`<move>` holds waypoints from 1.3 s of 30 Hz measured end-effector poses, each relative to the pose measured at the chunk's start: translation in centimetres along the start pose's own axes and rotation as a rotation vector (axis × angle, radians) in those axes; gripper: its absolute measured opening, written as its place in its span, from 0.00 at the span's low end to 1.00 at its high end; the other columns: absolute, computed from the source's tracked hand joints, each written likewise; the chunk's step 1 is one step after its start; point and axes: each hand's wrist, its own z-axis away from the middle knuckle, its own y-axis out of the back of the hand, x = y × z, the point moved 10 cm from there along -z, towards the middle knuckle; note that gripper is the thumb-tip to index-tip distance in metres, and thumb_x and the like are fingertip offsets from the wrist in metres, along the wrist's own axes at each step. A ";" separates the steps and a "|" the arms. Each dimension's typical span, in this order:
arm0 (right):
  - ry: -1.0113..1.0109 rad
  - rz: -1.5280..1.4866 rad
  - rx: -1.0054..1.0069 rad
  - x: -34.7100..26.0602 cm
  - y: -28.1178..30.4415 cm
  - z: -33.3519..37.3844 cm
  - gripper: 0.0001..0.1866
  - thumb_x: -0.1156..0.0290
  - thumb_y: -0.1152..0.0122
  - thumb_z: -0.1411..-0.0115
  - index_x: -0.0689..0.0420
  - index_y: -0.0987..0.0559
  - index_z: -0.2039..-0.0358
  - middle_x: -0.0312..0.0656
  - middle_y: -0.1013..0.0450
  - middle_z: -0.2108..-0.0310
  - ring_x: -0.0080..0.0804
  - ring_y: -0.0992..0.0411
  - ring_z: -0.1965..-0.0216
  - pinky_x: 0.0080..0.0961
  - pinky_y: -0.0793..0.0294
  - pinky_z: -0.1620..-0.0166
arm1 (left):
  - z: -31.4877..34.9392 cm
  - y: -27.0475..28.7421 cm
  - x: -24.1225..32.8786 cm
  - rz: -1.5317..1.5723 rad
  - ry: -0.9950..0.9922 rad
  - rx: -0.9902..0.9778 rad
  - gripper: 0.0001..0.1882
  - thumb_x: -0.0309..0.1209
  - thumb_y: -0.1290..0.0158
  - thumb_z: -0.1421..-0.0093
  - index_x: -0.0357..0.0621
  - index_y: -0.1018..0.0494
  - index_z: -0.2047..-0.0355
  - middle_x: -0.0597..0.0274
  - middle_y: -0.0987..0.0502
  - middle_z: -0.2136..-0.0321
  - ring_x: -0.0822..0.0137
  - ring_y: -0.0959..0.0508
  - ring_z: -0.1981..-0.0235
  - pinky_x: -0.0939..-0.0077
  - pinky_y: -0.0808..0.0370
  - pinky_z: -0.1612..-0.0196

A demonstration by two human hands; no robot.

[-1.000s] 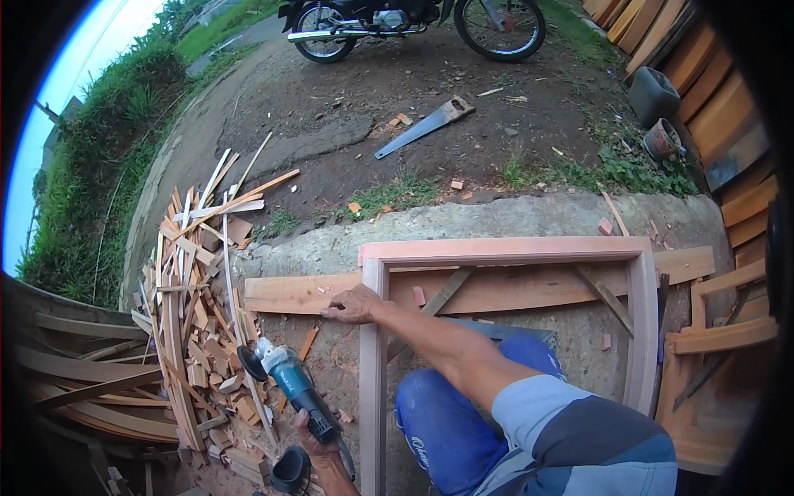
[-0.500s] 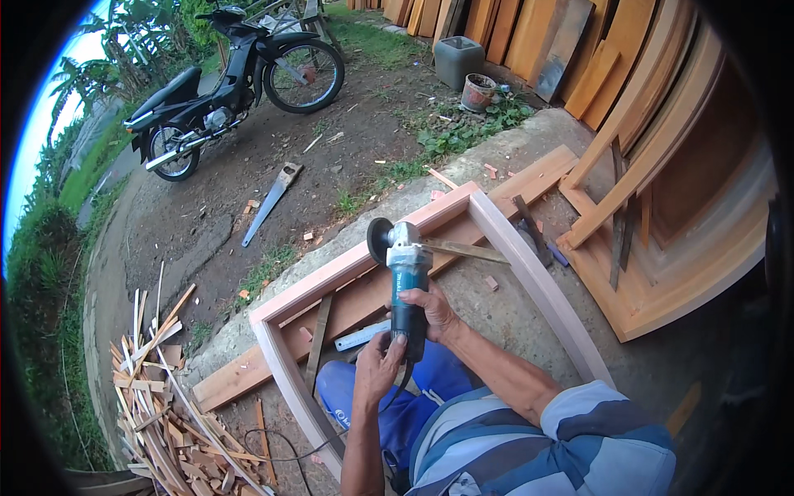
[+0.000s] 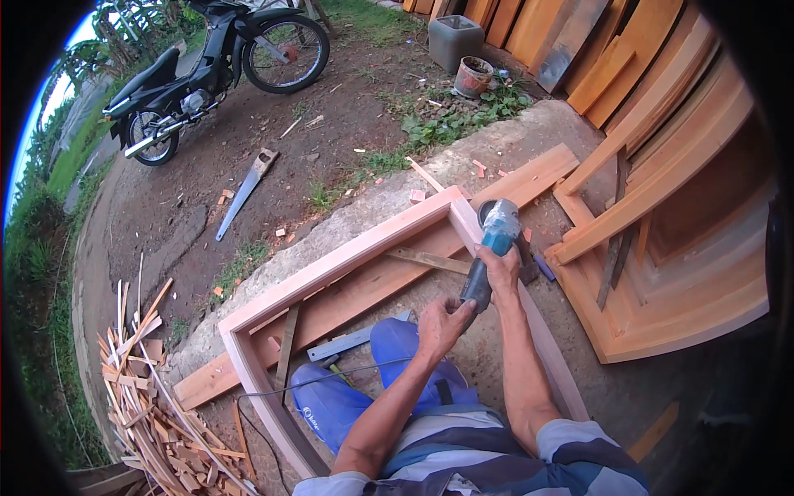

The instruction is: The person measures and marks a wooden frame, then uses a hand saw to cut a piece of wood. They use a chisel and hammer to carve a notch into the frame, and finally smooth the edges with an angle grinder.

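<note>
A teal and black angle grinder point(image 3: 496, 244) with a silver head is held in both my hands, over the right side of a pale wooden frame point(image 3: 339, 260). My right hand point(image 3: 501, 269) wraps round the body near the head. My left hand point(image 3: 442, 324) grips the rear end, where the cord point(image 3: 347, 374) trails off to the left. The disc end points away from me, by the frame's far right corner. Beneath the frame lies a long plank point(image 3: 211, 379) on the ground. A metal square point(image 3: 351, 341) rests near my knees.
A hand saw point(image 3: 246, 194) lies on the dirt beyond the frame. Offcuts point(image 3: 157, 405) are heaped at the left. Curved wooden frames point(image 3: 662, 314) stand at the right, boards point(image 3: 562, 41) behind them. A motorcycle point(image 3: 207, 83) is parked far left, a grey container point(image 3: 455, 43) farther back.
Both hands have carried the grinder to the right, from the middle of the frame to its right side. Its head has tilted rightward, and the cord now stretches to the left.
</note>
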 end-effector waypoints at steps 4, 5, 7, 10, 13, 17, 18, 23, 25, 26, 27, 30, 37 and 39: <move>-0.052 0.189 0.046 0.9 0.3 -2.6 0.26 0.60 0.24 0.50 0.66 0.23 0.59 0.44 0.24 0.67 0.33 0.25 0.69 0.33 0.24 0.65 | -2.4 -2.2 -1.3 0.003 0.079 -0.087 0.27 0.54 0.37 0.39 0.37 0.15 0.71 0.52 0.19 0.81 0.58 0.17 0.75 0.59 0.24 0.67; -0.080 0.217 0.035 1.3 0.0 -3.1 0.27 0.60 0.24 0.50 0.67 0.23 0.59 0.46 0.23 0.67 0.34 0.24 0.68 0.34 0.23 0.64 | -2.7 -2.8 -1.8 0.009 0.111 -0.131 0.29 0.56 0.38 0.39 0.38 0.15 0.72 0.49 0.19 0.80 0.54 0.16 0.74 0.56 0.23 0.66; -0.120 0.271 0.026 1.9 -0.6 -3.9 0.29 0.58 0.24 0.51 0.69 0.23 0.58 0.48 0.23 0.66 0.37 0.23 0.66 0.36 0.22 0.62 | -3.5 -2.7 -1.9 0.042 0.084 -0.088 0.29 0.57 0.38 0.39 0.37 0.15 0.72 0.48 0.20 0.81 0.54 0.17 0.75 0.56 0.24 0.67; -0.050 0.471 0.021 1.3 -1.7 -4.7 0.29 0.58 0.24 0.51 0.69 0.23 0.58 0.50 0.22 0.65 0.38 0.22 0.65 0.37 0.22 0.61 | -4.2 -2.7 -2.9 0.093 0.115 -0.100 0.30 0.57 0.40 0.37 0.36 0.17 0.74 0.48 0.22 0.83 0.56 0.20 0.78 0.56 0.26 0.69; -0.074 0.325 -0.070 1.8 -3.5 -5.1 0.32 0.60 0.25 0.51 0.69 0.25 0.52 0.52 0.23 0.59 0.38 0.22 0.61 0.37 0.21 0.57 | -5.5 -1.6 -4.0 0.070 0.140 -0.083 0.31 0.57 0.40 0.37 0.35 0.18 0.73 0.46 0.21 0.81 0.58 0.19 0.76 0.57 0.26 0.68; 0.016 0.232 -0.029 1.1 -4.3 -6.2 0.44 0.63 0.25 0.50 0.70 0.34 0.38 0.55 0.28 0.47 0.39 0.25 0.51 0.36 0.24 0.48 | -10.0 -0.2 -3.3 0.135 0.118 -0.005 0.35 0.60 0.45 0.34 0.32 0.20 0.59 0.42 0.17 0.68 0.57 0.17 0.66 0.57 0.23 0.59; -0.015 0.270 -0.013 1.5 -4.4 -6.5 0.46 0.63 0.25 0.50 0.69 0.37 0.35 0.55 0.29 0.46 0.41 0.26 0.48 0.37 0.24 0.46 | -11.3 -0.1 -2.4 0.221 0.066 0.038 0.37 0.61 0.46 0.33 0.31 0.21 0.54 0.41 0.16 0.64 0.56 0.17 0.63 0.57 0.23 0.56; -0.067 0.398 -0.020 2.8 -5.3 -7.8 0.52 0.60 0.24 0.47 0.67 0.43 0.29 0.56 0.31 0.40 0.47 0.28 0.41 0.40 0.27 0.40 | -18.3 -5.1 1.7 0.511 0.008 -0.285 0.41 0.64 0.48 0.32 0.29 0.28 0.47 0.50 0.20 0.54 0.66 0.22 0.55 0.68 0.23 0.50; -0.065 0.414 -0.013 2.9 -5.5 -8.1 0.53 0.57 0.24 0.46 0.65 0.44 0.28 0.58 0.31 0.39 0.49 0.28 0.40 0.41 0.27 0.39 | -19.6 -6.4 2.2 0.555 0.036 -0.395 0.38 0.62 0.49 0.31 0.32 0.27 0.48 0.55 0.21 0.54 0.68 0.23 0.54 0.69 0.24 0.49; -0.082 0.421 -0.013 3.1 -5.6 -8.2 0.53 0.56 0.24 0.45 0.64 0.44 0.28 0.59 0.31 0.38 0.50 0.28 0.39 0.42 0.28 0.39 | -20.1 -6.4 2.2 0.571 0.039 -0.398 0.36 0.61 0.49 0.30 0.33 0.26 0.48 0.56 0.21 0.55 0.69 0.23 0.55 0.70 0.24 0.49; -0.091 0.432 -0.009 3.1 -5.7 -8.3 0.53 0.55 0.25 0.44 0.64 0.45 0.27 0.60 0.32 0.38 0.51 0.29 0.39 0.42 0.28 0.39 | -20.7 -6.5 2.3 0.586 0.040 -0.401 0.35 0.60 0.49 0.30 0.34 0.26 0.49 0.57 0.21 0.55 0.70 0.23 0.55 0.71 0.24 0.49; -0.110 0.490 -0.012 3.5 -6.3 -8.7 0.54 0.53 0.26 0.42 0.62 0.48 0.26 0.64 0.32 0.37 0.54 0.29 0.38 0.42 0.28 0.38 | -21.7 -6.7 2.0 0.619 0.052 -0.391 0.28 0.53 0.49 0.29 0.36 0.25 0.50 0.60 0.21 0.57 0.71 0.24 0.56 0.71 0.25 0.49; -0.104 0.396 -0.028 5.5 -6.7 -8.0 0.58 0.53 0.26 0.42 0.61 0.53 0.24 0.67 0.34 0.36 0.57 0.30 0.36 0.44 0.29 0.37 | -21.7 -5.7 0.6 0.547 0.045 -0.315 0.19 0.40 0.51 0.33 0.35 0.24 0.52 0.58 0.20 0.59 0.69 0.24 0.56 0.70 0.27 0.46; -0.060 0.330 -0.039 5.6 -6.6 -7.5 0.58 0.53 0.25 0.42 0.64 0.52 0.25 0.66 0.35 0.35 0.57 0.31 0.36 0.44 0.29 0.37 | -21.1 -5.6 0.5 0.475 0.044 -0.320 0.21 0.41 0.50 0.33 0.34 0.25 0.51 0.57 0.20 0.58 0.68 0.24 0.55 0.69 0.27 0.46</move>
